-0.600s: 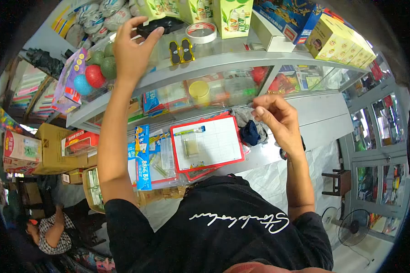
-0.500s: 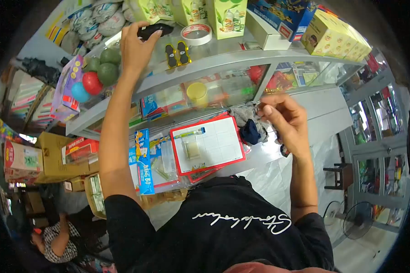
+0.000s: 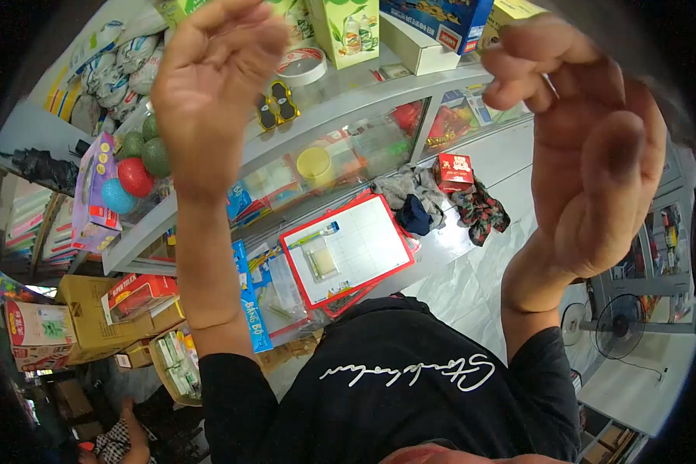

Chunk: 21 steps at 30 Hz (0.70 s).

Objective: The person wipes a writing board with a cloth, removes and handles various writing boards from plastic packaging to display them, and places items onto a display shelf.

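Note:
My left hand (image 3: pixel 213 85) is raised over the counter's left part, slightly blurred, its fingers loosely bent and apart with nothing visible in them. On the right, my right hand (image 3: pixel 584 147) is lifted close to the camera, palm showing, fingers and thumb spread and holding nothing. Just beside my left hand on the glass counter (image 3: pixel 340 100) lie a roll of tape (image 3: pixel 301 66) and a small black-and-yellow item (image 3: pixel 277 106). Green bottle-print boxes (image 3: pixel 348 31) stand behind them, partly covered by that hand.
Below the counter lies a red-framed whiteboard (image 3: pixel 348 251), with crumpled cloths (image 3: pixel 417 201) and a red box (image 3: pixel 454 172) beside it. Coloured balls (image 3: pixel 135 177) sit at the left. Cardboard boxes (image 3: pixel 93 309) are stacked lower left, near another person (image 3: pixel 124 441). A fan (image 3: pixel 619 325) stands right.
Both hands have risen toward the camera. My left hand was on a black object on the counter, which is now out of sight. The red box has come into view.

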{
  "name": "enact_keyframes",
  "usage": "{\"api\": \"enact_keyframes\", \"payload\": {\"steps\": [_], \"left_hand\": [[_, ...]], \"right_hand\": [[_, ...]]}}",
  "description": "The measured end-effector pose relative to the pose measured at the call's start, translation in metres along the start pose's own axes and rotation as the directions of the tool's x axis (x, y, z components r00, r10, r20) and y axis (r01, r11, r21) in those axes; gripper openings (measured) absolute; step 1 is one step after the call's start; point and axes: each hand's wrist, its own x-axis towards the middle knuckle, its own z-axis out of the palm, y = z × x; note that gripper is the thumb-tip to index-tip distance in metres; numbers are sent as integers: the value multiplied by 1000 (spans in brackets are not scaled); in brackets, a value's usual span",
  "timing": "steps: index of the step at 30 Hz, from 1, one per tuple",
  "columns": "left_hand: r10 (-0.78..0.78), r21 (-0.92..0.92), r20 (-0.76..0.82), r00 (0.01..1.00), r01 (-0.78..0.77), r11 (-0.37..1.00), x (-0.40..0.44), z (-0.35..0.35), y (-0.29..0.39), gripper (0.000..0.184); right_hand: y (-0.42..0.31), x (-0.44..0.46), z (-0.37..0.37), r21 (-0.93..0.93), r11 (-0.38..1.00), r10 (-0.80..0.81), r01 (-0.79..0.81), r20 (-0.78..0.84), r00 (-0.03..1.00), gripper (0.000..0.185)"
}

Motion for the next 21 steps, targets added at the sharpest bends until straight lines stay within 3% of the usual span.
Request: {"api": "enact_keyframes", "payload": {"steps": [21], "left_hand": [[238, 96, -137, 962, -226, 969, -20, -11, 8, 33]], "right_hand": [[12, 19, 8, -111, 922, -363, 370, 74, 929, 36]]}}
